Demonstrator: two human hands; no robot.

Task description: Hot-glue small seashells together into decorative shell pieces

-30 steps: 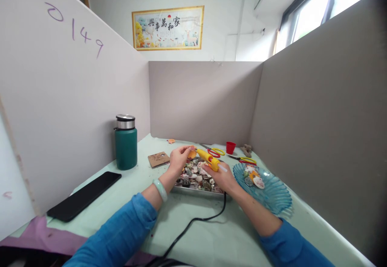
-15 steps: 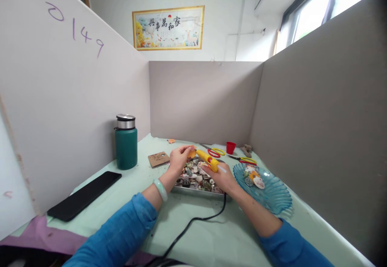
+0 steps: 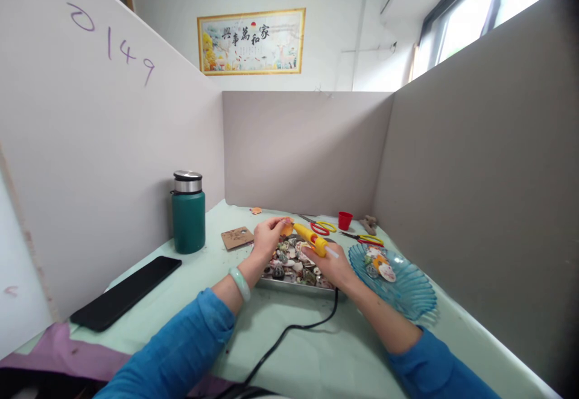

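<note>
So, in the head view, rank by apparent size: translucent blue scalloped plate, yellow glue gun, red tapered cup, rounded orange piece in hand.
1. Blue plate
2. Glue gun, in right hand
3. Red cup, orange piece: look alike; left hand partly hides piece

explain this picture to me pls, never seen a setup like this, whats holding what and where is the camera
There is no machine here: these are a person's own bare hands, seen by a camera worn on the head, looking forward and down. The left hand pinches a small orange piece. The right hand holds what looks like a yellow glue gun, its tip at or very near that piece. Below the hands is a metal tray full of shells. On the pale green table cover there is also a blue plate with small decorations to the right, a red cup further back, and a green bottle to the left.
</note>
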